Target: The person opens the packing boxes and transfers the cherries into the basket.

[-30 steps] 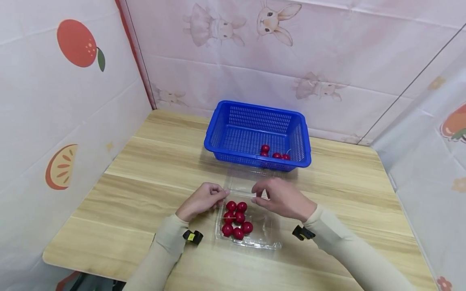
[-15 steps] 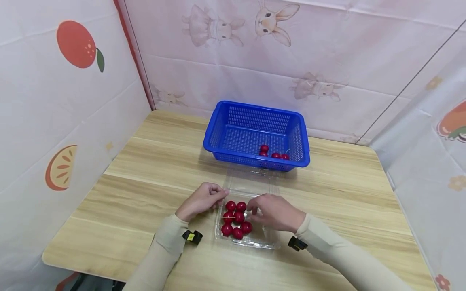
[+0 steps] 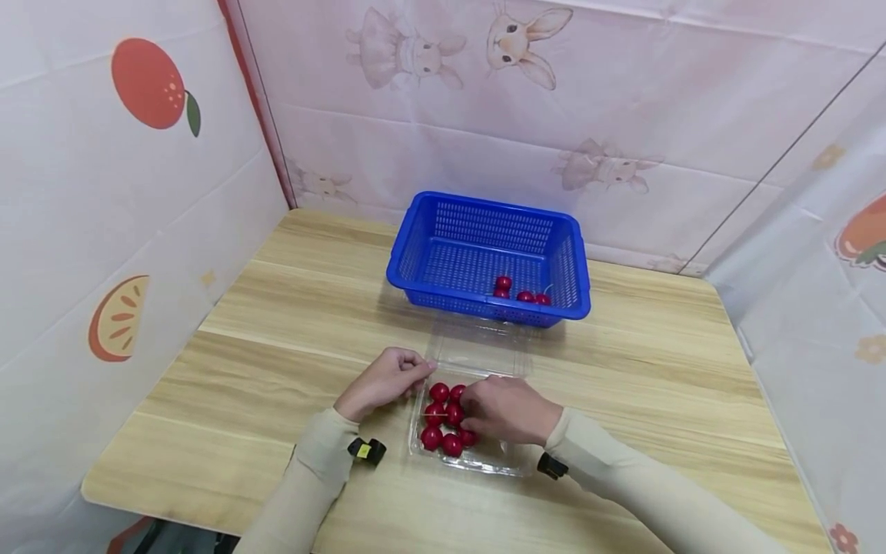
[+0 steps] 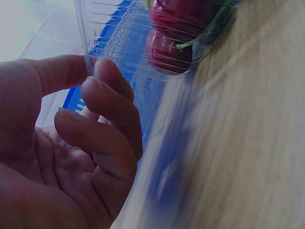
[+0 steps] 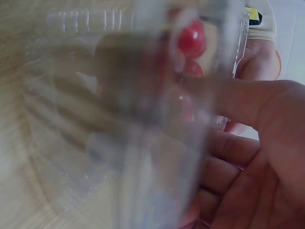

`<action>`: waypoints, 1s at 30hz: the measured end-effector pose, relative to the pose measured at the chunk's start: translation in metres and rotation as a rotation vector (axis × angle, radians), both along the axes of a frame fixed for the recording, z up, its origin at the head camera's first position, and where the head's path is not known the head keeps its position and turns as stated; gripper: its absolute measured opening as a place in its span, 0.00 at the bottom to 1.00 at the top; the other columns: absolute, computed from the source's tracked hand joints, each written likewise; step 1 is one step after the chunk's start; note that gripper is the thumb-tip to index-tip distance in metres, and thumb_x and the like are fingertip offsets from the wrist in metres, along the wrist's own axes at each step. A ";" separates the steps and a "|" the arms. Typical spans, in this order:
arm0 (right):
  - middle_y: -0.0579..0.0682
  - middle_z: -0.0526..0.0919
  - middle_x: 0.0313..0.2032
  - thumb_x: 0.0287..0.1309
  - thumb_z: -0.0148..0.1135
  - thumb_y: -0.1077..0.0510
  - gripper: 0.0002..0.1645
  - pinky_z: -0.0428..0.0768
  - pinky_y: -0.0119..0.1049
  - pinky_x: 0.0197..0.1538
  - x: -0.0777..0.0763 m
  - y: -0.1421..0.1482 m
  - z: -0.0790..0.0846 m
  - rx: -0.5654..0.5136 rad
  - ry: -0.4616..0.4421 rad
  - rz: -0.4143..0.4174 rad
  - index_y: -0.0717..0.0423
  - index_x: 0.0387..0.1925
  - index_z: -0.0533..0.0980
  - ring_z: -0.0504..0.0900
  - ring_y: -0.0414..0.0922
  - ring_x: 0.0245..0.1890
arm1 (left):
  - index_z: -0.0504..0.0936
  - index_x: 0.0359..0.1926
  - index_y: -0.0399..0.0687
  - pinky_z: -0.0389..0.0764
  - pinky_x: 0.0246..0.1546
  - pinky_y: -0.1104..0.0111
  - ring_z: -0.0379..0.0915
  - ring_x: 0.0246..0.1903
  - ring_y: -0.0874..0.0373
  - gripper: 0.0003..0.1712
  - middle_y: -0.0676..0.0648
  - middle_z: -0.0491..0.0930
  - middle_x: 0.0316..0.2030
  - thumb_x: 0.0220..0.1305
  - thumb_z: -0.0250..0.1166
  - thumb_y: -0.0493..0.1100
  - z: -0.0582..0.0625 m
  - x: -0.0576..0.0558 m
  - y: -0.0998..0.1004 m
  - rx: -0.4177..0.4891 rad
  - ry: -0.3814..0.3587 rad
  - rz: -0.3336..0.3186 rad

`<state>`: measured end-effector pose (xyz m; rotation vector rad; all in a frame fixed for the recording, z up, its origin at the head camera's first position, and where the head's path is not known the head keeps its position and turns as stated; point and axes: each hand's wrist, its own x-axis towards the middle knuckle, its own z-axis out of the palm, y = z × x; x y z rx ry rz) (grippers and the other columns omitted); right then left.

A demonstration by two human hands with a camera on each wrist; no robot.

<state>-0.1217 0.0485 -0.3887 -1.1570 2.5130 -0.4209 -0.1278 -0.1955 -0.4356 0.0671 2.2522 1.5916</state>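
Observation:
A clear plastic clamshell box (image 3: 508, 460) lies on the table with its lid (image 3: 477, 346) folded back. Several red cherries (image 3: 452, 445) sit together in its left part, some with stems. My left hand (image 3: 388, 377) pinches the box's rim at the upper left corner; in the left wrist view thumb and index finger meet on the clear edge. My right hand (image 3: 508, 409) is over the box, its thumb and fingertips at the right side of the cherries. Part of the cherry group is hidden behind it. Whether it pinches a cherry cannot be told; the right wrist view is partly blurred.
A blue plastic basket (image 3: 408, 269) stands behind the box, with several more cherries (image 3: 504, 283) near its front right. Printed cloth walls (image 3: 443, 138) border the wooden table (image 3: 277, 331) on the back and both sides.
My right hand has moved down and left, from above the box's right part to the cherries. The left hand, box and basket have stayed put.

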 end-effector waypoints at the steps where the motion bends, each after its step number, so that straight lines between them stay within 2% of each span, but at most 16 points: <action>1: 0.35 0.75 0.20 0.61 0.72 0.51 0.11 0.73 0.28 0.28 0.000 -0.001 0.000 -0.001 -0.002 -0.003 0.44 0.26 0.80 0.72 0.33 0.21 | 0.83 0.35 0.38 0.69 0.23 0.73 0.68 0.22 0.59 0.21 0.52 0.77 0.22 0.74 0.63 0.54 0.000 0.000 0.000 -0.001 -0.001 -0.001; 18: 0.36 0.79 0.20 0.60 0.74 0.50 0.10 0.74 0.28 0.23 0.003 -0.011 -0.005 -0.041 -0.025 -0.095 0.46 0.27 0.83 0.73 0.33 0.19 | 0.83 0.33 0.42 0.66 0.21 0.73 0.66 0.20 0.59 0.20 0.53 0.75 0.20 0.74 0.63 0.54 -0.001 0.000 0.000 -0.015 0.001 0.019; 24: 0.39 0.84 0.27 0.57 0.76 0.51 0.08 0.75 0.29 0.27 0.004 -0.013 -0.007 -0.048 -0.022 -0.142 0.48 0.32 0.84 0.75 0.34 0.24 | 0.82 0.32 0.45 0.66 0.21 0.73 0.65 0.20 0.59 0.18 0.54 0.74 0.18 0.74 0.64 0.53 -0.001 0.001 -0.001 -0.016 -0.006 0.024; 30: 0.43 0.89 0.35 0.56 0.77 0.51 0.11 0.79 0.32 0.32 0.004 -0.013 -0.008 -0.043 -0.012 -0.145 0.47 0.37 0.84 0.80 0.35 0.30 | 0.82 0.31 0.45 0.66 0.22 0.73 0.65 0.21 0.59 0.19 0.54 0.74 0.19 0.73 0.64 0.54 -0.001 -0.001 -0.001 -0.013 -0.007 0.022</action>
